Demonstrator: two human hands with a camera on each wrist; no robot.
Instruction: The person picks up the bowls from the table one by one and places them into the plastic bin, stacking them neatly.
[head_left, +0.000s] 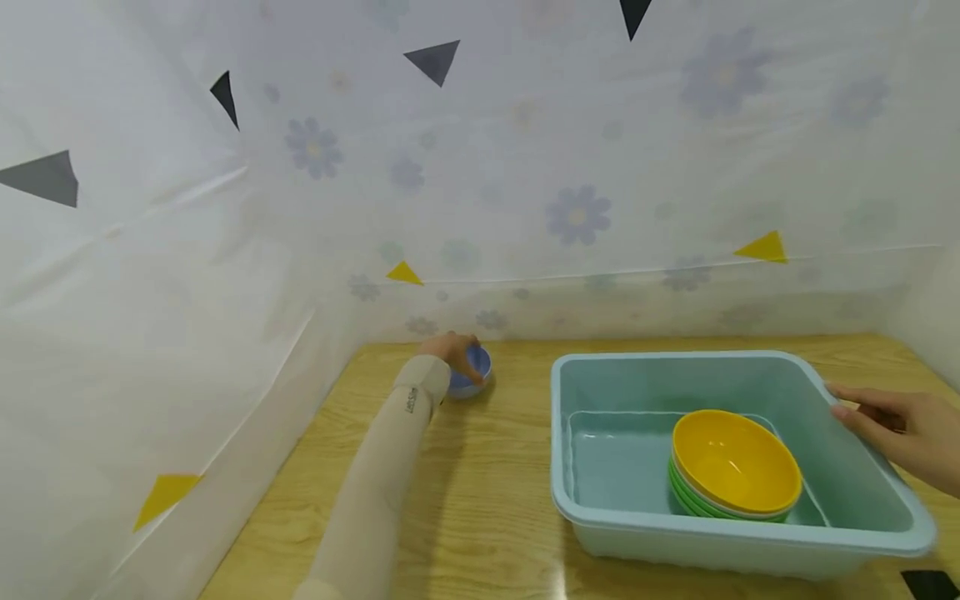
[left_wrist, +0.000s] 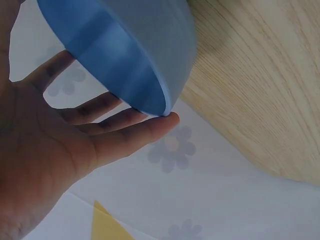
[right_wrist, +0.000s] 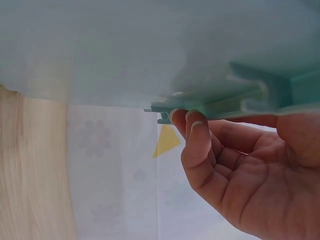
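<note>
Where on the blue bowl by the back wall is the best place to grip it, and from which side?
Grip the blue bowl at its rim, coming from the left, where the left hand already reaches. It looks tilted on the table, and the left wrist view shows the fingers under its rim, so a pinch with the thumb on the opposite face of the wall would probably hold.

A blue bowl [head_left: 474,371] is seen near the far left corner of the pale wood-grain desk [head_left: 480,467]. A light teal tub [head_left: 600,508] is placed toward the right edge; a yellow bowl [head_left: 735,460] is stacked in it on green bowls [head_left: 686,498]. The white curtain [head_left: 525,167] behind is printed with faded lilac flowers and scattered yellow, black and grey triangles. A beige sleeve [head_left: 367,500] is worn on the left arm.
</note>
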